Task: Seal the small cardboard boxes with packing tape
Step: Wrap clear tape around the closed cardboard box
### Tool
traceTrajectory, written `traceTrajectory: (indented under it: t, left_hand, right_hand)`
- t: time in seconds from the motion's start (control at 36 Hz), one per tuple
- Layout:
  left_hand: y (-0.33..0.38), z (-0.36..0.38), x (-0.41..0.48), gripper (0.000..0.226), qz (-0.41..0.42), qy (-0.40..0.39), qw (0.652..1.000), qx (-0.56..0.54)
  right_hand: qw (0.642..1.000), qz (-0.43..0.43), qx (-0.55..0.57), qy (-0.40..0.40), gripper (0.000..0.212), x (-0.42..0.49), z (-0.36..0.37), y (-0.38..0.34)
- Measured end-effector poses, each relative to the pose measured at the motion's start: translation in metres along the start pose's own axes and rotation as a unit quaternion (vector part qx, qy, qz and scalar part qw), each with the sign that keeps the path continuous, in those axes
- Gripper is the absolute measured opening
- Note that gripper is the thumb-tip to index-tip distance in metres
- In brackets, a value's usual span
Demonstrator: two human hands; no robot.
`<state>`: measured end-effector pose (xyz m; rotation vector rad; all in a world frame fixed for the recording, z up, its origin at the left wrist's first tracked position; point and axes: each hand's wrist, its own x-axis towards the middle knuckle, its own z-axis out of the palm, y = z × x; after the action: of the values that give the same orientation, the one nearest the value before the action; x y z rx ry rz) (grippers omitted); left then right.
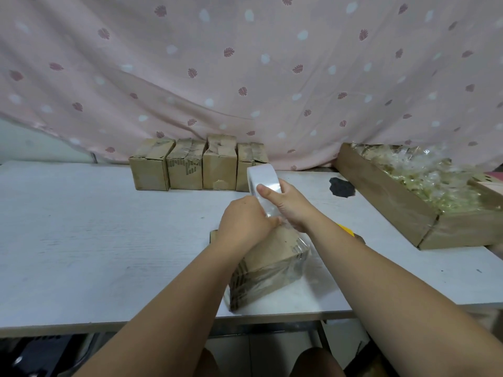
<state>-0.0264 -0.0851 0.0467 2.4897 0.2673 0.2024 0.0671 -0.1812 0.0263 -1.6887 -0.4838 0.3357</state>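
White table [109,227], hands [288,208] gripping tape [261,178] over box [272,255]

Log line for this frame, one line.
phase: taping | box: under both hands | right hand: grips tape roll | left hand: on box top at tape | back row: four boxes

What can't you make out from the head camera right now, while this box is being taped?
All in the head view:
- Where the tape meets the box: hidden under the left hand and right hand.
- Left fingertips: behind the hand's own back.
- Yellow object: only a corner shows behind the right forearm.
- Rightmost back-row box: partly covered by the tape roll.
- Cardboard tray: cut off by the right edge.
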Motion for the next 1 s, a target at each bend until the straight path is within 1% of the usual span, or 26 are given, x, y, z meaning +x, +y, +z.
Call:
traceTrajectory:
  t: [0.03,0.08,0.11,0.22,0.28,0.31,0.33,0.36,0.39,0.42,0.5,0.56,0.58,0.61,0.67,0.72,0.75,0.78,0.83,0.86,0.92,1.0]
  left_hand:
    - [0.001,0.002,-0.001,0.029,0.003,0.006,1.000,-0.005]
    - [0.001,0.003,-0.001,0.044,-0.005,0.010,0.999,-0.032]
    - [0.000,0.004,0.000,0.052,-0.011,0.007,0.999,-0.043]
    - [-0.002,0.002,0.010,0.059,-0.019,-0.046,0.998,-0.027]
    - [-0.002,-0.001,0.015,0.065,-0.030,-0.076,0.996,-0.019]
    - [-0.001,-0.003,0.016,0.067,-0.036,-0.088,0.995,-0.016]
    - [-0.001,-0.004,0.018,0.065,-0.040,-0.097,0.994,-0.015]
    - [-0.001,-0.005,0.019,0.055,-0.039,-0.101,0.994,-0.013]
    - [-0.002,-0.004,0.020,0.042,-0.033,-0.102,0.994,-0.009]
    - [-0.003,-0.003,0.021,0.032,-0.029,-0.097,0.995,-0.002]
    - [-0.006,0.002,0.020,0.030,-0.031,-0.082,0.996,0.005]
    - [-0.006,0.003,0.019,0.030,-0.031,-0.078,0.996,-0.001]
    - [-0.006,0.004,0.019,0.031,-0.031,-0.077,0.996,-0.007]
    - [-0.006,0.004,0.020,0.031,-0.033,-0.081,0.996,-0.014]
    - [-0.006,0.003,0.021,0.034,-0.039,-0.092,0.994,-0.030]
    - [-0.004,0.002,0.023,0.038,-0.051,-0.108,0.991,-0.054]
    - [-0.003,0.001,0.023,0.037,-0.060,-0.115,0.989,-0.071]
    - [-0.002,0.000,0.024,0.035,-0.070,-0.123,0.986,-0.087]
    - [-0.001,-0.004,0.026,0.031,-0.086,-0.136,0.982,-0.101]
    - [0.000,-0.005,0.027,0.032,-0.093,-0.143,0.980,-0.101]
    - [-0.001,-0.007,0.029,0.034,-0.103,-0.152,0.978,-0.103]
    - [-0.002,-0.006,0.031,0.034,-0.107,-0.155,0.977,-0.102]
  right_hand:
    - [1.000,0.006,-0.002,0.000,0.016,0.001,-0.001,0.001]
    - [1.000,0.021,-0.015,-0.007,0.028,0.003,-0.003,0.001]
    - [0.999,0.031,-0.023,-0.016,0.030,0.003,-0.003,0.000]
    - [0.991,0.060,-0.112,-0.040,0.029,0.000,-0.008,-0.009]
    - [0.986,0.070,-0.142,-0.043,0.037,-0.002,-0.011,-0.012]
    - [0.984,0.076,-0.157,-0.041,0.050,-0.004,-0.012,-0.011]
    - [0.982,0.084,-0.166,-0.035,0.068,-0.006,-0.014,-0.010]
    - [0.982,0.092,-0.165,-0.026,0.088,-0.006,-0.016,-0.008]
    - [0.983,0.100,-0.155,-0.017,0.097,-0.007,-0.019,-0.005]
    - [0.985,0.098,-0.139,-0.011,0.096,-0.009,-0.023,-0.002]
    - [0.993,0.071,-0.095,0.008,0.056,-0.016,-0.034,0.006]
    - [0.993,0.040,-0.093,0.053,0.044,-0.023,-0.040,0.008]
    - [0.990,0.021,-0.107,0.088,0.040,-0.027,-0.043,0.010]
    - [0.983,-0.003,-0.133,0.130,0.037,-0.031,-0.048,0.012]
    - [0.953,-0.030,-0.218,0.208,0.028,-0.037,-0.058,0.019]
    - [0.921,-0.006,-0.306,0.242,0.016,-0.044,-0.069,0.026]
    - [0.905,0.017,-0.351,0.241,0.013,-0.046,-0.074,0.030]
    - [0.890,0.045,-0.392,0.226,0.021,-0.049,-0.078,0.034]
    - [0.863,0.103,-0.465,0.168,0.042,-0.053,-0.084,0.041]
    - [0.851,0.119,-0.491,0.144,0.049,-0.055,-0.085,0.045]
    - [0.844,0.120,-0.508,0.126,0.052,-0.057,-0.087,0.053]
    - [0.833,0.109,-0.524,0.137,0.046,-0.057,-0.087,0.061]
